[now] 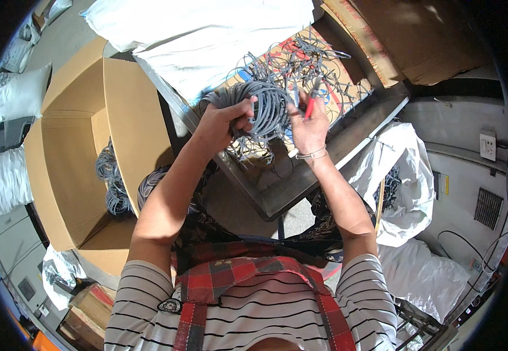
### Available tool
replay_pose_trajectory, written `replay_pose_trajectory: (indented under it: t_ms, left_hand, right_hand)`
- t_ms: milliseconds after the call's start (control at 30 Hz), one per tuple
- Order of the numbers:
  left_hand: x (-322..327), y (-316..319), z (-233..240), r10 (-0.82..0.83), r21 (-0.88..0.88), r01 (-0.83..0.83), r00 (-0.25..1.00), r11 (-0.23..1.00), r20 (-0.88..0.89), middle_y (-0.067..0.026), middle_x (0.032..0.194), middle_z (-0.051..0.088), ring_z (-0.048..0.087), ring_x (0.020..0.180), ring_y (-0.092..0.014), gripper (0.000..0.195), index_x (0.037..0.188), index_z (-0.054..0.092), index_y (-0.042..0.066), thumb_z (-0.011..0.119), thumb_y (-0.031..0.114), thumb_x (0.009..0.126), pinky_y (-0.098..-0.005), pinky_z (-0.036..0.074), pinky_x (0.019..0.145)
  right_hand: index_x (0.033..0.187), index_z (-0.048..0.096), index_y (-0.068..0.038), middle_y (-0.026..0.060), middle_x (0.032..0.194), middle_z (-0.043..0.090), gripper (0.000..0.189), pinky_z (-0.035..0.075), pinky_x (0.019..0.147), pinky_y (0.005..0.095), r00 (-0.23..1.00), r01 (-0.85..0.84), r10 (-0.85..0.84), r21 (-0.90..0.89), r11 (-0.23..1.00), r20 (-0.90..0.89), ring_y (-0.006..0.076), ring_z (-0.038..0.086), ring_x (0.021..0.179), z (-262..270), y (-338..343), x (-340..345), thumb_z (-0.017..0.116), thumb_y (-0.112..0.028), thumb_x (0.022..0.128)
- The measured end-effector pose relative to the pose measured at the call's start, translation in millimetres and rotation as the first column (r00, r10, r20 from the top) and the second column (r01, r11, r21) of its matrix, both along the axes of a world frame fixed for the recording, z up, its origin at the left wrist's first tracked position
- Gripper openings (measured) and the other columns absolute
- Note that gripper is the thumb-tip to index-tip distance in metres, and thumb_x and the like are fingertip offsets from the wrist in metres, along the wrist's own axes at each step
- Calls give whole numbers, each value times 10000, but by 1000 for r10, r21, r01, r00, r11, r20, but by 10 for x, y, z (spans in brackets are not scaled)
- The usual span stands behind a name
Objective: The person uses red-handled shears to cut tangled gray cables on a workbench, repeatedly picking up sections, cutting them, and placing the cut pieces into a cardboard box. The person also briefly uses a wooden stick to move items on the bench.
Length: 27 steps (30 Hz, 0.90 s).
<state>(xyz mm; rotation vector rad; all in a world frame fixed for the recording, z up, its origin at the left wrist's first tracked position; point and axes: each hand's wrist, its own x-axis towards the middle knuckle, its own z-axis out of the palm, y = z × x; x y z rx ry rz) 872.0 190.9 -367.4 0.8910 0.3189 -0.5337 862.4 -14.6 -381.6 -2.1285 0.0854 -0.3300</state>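
Note:
My left hand (230, 118) is closed around a thick bundle of grey plastic or rubber rings (267, 105), the thumb lying over its left side. My right hand (309, 125), at the bundle's right edge, grips a small red-handled cutting tool (311, 105). The tool's tip points up and is blurred, so its exact kind is unclear. Behind and below the bundle, a tangle of loose thin grey loops and offcuts (300, 61) covers a printed cardboard sheet (335, 112) on a dark metal-framed table (262, 197).
An open cardboard box (67, 175) at the left holds several grey ring bundles (117, 195). A white sack (201, 39) lies across the table's far side. At the right, an open white sack (407, 210) contains dark scraps (393, 186), beside a wall with a power socket (487, 145).

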Motion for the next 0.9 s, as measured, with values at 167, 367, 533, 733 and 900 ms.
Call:
replay_pose_trajectory:
  t_ms: [167,367,533,733,900]
  left_hand:
    - [-2,12,-8,74,151,-68,997,986,-35,-105,809,638,608,632,-171,223,954,611,-50,648,152,865,-299,489,573]
    - [3,-41,-53,259,234,-258,966,937,27,-124,732,653,630,595,-199,221,873,622,-34,591,181,907,-321,527,579]
    - [25,42,-37,253,587,-293,956,755,151,-108,722,664,613,546,-168,254,832,639,-24,555,195,931,-304,476,479]
    - [-42,-135,-20,-165,780,-250,898,574,409,-117,1025,664,591,991,-156,326,1117,617,-1,640,211,870,-324,449,862]
    - [-107,-202,-193,-260,629,-22,899,777,352,-109,1086,632,583,1026,-170,478,1283,447,-12,630,107,858,-304,469,834]
  right_hand:
    - [974,623,14,125,882,595,224,483,732,342,990,79,-70,-74,994,119,263,601,819,85,-116,68,689,-92,788]
    - [946,624,10,125,855,591,220,482,714,338,990,103,-102,-3,995,96,257,598,780,176,-168,40,700,-77,758]
    - [961,627,13,130,863,597,232,490,707,340,995,68,-64,-43,997,78,266,607,765,144,-306,44,695,-68,754]
    - [969,641,5,61,860,622,231,484,666,269,994,-63,57,-73,995,-92,137,588,731,223,-144,-39,723,-97,779]
    - [976,620,40,90,815,617,172,497,596,287,915,114,156,610,784,-371,165,591,685,333,-34,-38,659,-41,830]
